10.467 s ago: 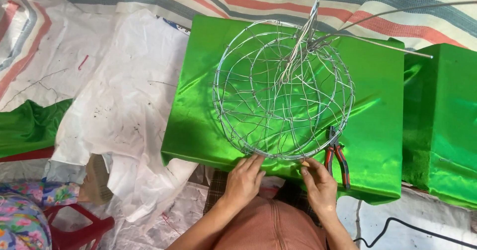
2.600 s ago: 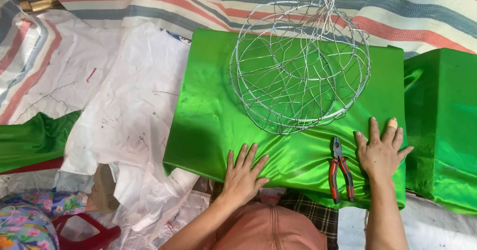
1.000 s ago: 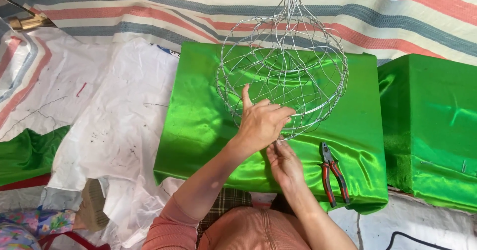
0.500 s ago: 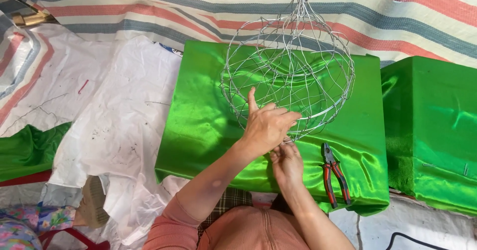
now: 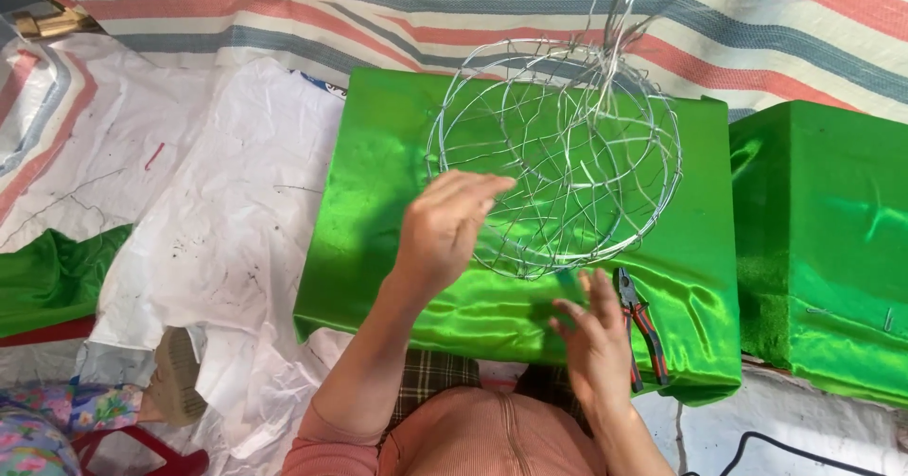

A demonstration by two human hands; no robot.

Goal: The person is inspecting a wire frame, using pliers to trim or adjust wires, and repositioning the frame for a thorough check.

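My left hand: fingers spread, resting on the near rim of the wire-frame sphere to steady it, not closed around it. My right hand: open, empty, beside the red-handled pliers. Sphere sits on the green satin-covered tabletop.

A striped tarpaulin in red, grey and cream covers the ground. On it lies a crumpled white plastic sheet and, over this, a block wrapped in shiny green cloth. On the top of the block rests a round wire frame, and a pair of red-handled pliers lies near its front right edge. A second green block stands just beside, at the right. A loose green cloth lies at the left.
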